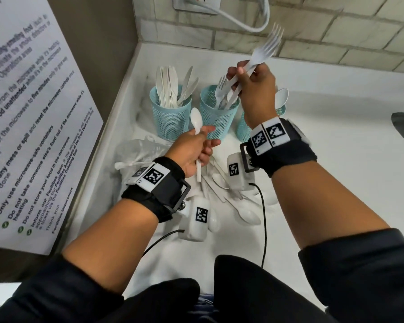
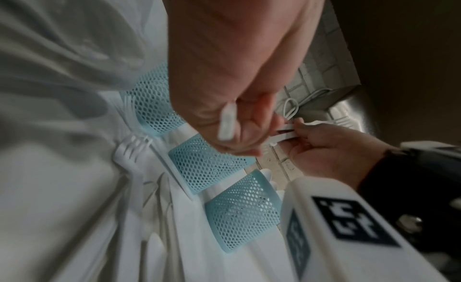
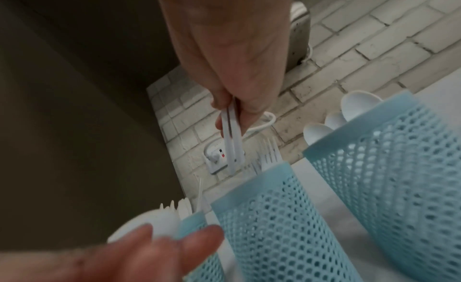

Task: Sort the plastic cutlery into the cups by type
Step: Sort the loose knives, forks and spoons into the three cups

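Three teal mesh cups stand in a row on the white counter: the left cup holds knives, the middle cup forks, the right cup spoons. My right hand pinches two white forks by their handles, tines up, over the middle cup. Their handle ends hang just above its rim. My left hand grips a white spoon upright in front of the left and middle cups. Its handle crosses my palm.
Loose white spoons and other cutlery lie on the counter under my wrists. A crumpled clear plastic bag sits at the left edge. Behind the cups is a tiled wall with a socket and white cable. A notice board stands on the left.
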A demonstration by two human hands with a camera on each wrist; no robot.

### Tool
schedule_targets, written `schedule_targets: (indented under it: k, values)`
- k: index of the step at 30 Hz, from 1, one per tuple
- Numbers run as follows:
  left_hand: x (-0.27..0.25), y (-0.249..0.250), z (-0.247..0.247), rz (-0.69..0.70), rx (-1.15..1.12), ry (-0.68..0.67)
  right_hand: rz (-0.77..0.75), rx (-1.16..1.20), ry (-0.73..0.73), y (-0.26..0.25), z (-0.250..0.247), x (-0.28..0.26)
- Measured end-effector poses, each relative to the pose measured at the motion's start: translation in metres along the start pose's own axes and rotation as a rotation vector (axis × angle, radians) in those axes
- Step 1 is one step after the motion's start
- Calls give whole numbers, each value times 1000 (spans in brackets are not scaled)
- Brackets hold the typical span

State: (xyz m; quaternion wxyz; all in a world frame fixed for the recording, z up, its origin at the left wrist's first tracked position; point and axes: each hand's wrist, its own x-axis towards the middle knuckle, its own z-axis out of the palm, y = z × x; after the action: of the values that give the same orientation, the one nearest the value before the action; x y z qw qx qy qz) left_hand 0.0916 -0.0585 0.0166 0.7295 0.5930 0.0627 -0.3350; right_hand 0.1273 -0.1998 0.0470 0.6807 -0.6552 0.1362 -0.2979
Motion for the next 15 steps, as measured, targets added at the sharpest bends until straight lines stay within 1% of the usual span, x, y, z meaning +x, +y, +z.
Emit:
schedule_targets:
  k: [2, 4, 9, 11, 12, 15]
  values:
    - [2, -1, -2, 14, 56, 2, 19, -19, -12, 6, 3, 3]
    - [3, -1, -3, -3, 69, 8, 28, -73, -36, 12, 6, 4]
    - [6, 2, -5, -66, 9, 2, 99, -265, -110, 23, 11, 11]
    - [7, 1, -6, -62, 2, 3, 110, -388, -120, 26, 11, 13]
    - [7, 1, -6, -54, 14, 12, 114, -410, -122, 27, 11, 15]
    - [7, -1, -6, -5, 62, 31, 118, -396, -101, 21, 9, 15]
